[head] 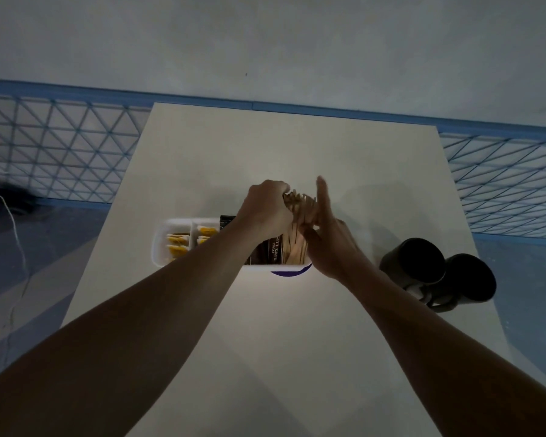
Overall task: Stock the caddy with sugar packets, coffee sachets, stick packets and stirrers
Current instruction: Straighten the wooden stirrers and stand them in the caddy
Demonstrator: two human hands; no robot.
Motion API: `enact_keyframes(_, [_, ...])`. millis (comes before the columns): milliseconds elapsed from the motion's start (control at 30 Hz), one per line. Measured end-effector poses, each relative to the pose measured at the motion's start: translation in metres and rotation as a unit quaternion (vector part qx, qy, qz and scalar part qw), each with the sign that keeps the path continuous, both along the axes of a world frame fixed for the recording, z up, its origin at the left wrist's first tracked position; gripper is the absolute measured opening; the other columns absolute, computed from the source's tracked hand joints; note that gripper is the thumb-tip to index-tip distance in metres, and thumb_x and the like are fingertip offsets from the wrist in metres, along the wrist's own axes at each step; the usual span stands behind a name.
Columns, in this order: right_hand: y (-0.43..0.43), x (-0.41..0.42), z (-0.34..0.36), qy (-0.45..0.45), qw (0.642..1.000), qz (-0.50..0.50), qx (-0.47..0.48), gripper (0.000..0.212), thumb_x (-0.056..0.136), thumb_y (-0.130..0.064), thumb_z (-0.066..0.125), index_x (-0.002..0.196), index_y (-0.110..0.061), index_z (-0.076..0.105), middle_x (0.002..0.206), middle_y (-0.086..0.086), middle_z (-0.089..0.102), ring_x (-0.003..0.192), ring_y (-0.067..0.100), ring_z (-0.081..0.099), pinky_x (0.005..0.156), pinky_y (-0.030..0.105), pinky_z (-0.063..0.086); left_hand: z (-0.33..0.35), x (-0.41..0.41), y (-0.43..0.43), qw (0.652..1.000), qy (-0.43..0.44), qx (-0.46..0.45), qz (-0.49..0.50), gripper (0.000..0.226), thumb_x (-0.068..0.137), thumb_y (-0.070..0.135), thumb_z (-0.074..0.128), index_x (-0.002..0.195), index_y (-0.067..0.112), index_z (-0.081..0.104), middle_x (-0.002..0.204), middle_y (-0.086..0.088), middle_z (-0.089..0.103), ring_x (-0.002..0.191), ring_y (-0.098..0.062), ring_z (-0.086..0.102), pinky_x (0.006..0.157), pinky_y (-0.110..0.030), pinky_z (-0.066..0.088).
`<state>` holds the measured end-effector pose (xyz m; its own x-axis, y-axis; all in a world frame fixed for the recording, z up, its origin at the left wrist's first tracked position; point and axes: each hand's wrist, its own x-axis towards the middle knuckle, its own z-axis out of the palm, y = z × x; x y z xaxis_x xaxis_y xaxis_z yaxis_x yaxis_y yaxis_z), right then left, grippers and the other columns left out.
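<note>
Left hand (267,209) grips tops of stirrers (293,247) standing in caddy (158,244) right end; right hand (328,244) pinches them lower, one finger straight.

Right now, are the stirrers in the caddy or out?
In: the stirrers stand with lower ends inside the caddy, right-end compartment; the left hand grips their tops.

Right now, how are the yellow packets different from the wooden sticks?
The yellow packets are bright yellow and small; the wooden stirrers are pale, long and thin. The packets sit low in the left compartments of the caddy, while the stirrers stand at its right end, poking well above the rim. Nobody touches the packets, but the left hand and right hand both hold the stirrers. Both are inside the same white caddy.
</note>
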<state>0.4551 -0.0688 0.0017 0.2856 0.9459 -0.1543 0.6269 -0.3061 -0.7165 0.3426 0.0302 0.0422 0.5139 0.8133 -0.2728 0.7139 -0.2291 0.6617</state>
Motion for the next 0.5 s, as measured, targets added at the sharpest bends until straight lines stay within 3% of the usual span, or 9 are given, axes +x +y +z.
enact_keyframes(33, [-0.0004, 0.0005, -0.0014, 0.031, 0.999, -0.017, -0.024, 0.081, 0.104, -0.013, 0.046, 0.158, -0.029, -0.012, 0.136, 0.013, 0.059, 0.105, 0.027, 0.064, 0.081, 0.03, 0.046, 0.0015, -0.0009, 0.0006, 1.0, -0.006, -0.001, -0.006, 0.054, 0.081, 0.001, 0.067, 0.133, 0.013, 0.059, 0.125, -0.01, 0.064, 0.103, -0.026, 0.065, 0.086, -0.033, 0.056])
enact_keyframes(100, [-0.0017, 0.0012, -0.0032, 0.059, 0.997, -0.025, -0.035, 0.064, 0.104, -0.015, 0.046, 0.157, -0.028, 0.012, 0.131, 0.008, 0.061, 0.11, 0.022, 0.062, 0.082, 0.029, 0.046, 0.0039, -0.002, 0.0013, 1.0, -0.017, 0.006, -0.018, 0.039, 0.079, -0.001, 0.065, 0.114, 0.012, 0.07, 0.106, -0.009, 0.07, 0.086, -0.025, 0.068, 0.077, -0.039, 0.059])
enact_keyframes(167, [-0.0033, -0.0008, -0.0028, 0.055, 0.998, -0.012, -0.028, 0.051, 0.103, -0.012, 0.045, 0.148, -0.03, 0.029, 0.127, 0.005, 0.063, 0.109, 0.016, 0.059, 0.084, 0.031, 0.048, 0.0039, -0.0024, 0.0009, 0.999, -0.02, 0.015, -0.025, 0.029, 0.079, 0.0, 0.065, 0.103, 0.013, 0.073, 0.094, -0.005, 0.072, 0.081, -0.021, 0.067, 0.066, -0.034, 0.058])
enact_keyframes(233, [-0.0026, -0.0042, -0.0006, 0.026, 0.999, 0.001, -0.022, 0.049, 0.101, -0.009, 0.044, 0.143, -0.031, 0.03, 0.124, 0.005, 0.062, 0.107, 0.022, 0.061, 0.087, 0.041, 0.053, 0.0031, -0.0022, -0.0006, 0.999, -0.028, 0.022, -0.027, 0.028, 0.083, 0.005, 0.067, 0.109, 0.014, 0.072, 0.097, -0.003, 0.072, 0.083, -0.016, 0.066, 0.057, -0.018, 0.047])
enact_keyframes(300, [-0.0004, -0.007, 0.0023, -0.021, 1.0, 0.021, 0.003, 0.048, 0.099, -0.006, 0.043, 0.14, -0.028, 0.03, 0.121, 0.002, 0.06, 0.103, 0.026, 0.062, 0.088, 0.05, 0.053, 0.0037, -0.0027, -0.002, 0.998, -0.04, 0.03, -0.025, 0.028, 0.086, 0.01, 0.069, 0.114, 0.014, 0.07, 0.101, -0.003, 0.071, 0.084, -0.013, 0.064, 0.056, -0.012, 0.039])
enact_keyframes(400, [0.0007, -0.0065, 0.0042, -0.073, 0.996, 0.045, 0.025, 0.058, 0.094, -0.002, 0.048, 0.144, -0.023, 0.026, 0.127, 0.001, 0.056, 0.104, 0.022, 0.06, 0.095, 0.05, 0.048, 0.0055, -0.0046, -0.0032, 0.998, -0.047, 0.033, -0.029, 0.031, 0.086, 0.011, 0.07, 0.117, 0.013, 0.068, 0.105, -0.003, 0.07, 0.085, -0.014, 0.063, 0.064, -0.014, 0.042])
enact_keyframes(500, [-0.001, -0.0067, 0.0028, -0.087, 0.995, 0.051, -0.006, 0.066, 0.094, -0.004, 0.05, 0.149, -0.025, 0.02, 0.14, 0.004, 0.051, 0.12, 0.026, 0.056, 0.102, 0.048, 0.042, 0.004, -0.0063, -0.0032, 0.999, -0.03, 0.031, -0.033, 0.033, 0.086, 0.009, 0.069, 0.119, 0.013, 0.067, 0.108, -0.005, 0.07, 0.096, -0.019, 0.065, 0.073, -0.022, 0.045])
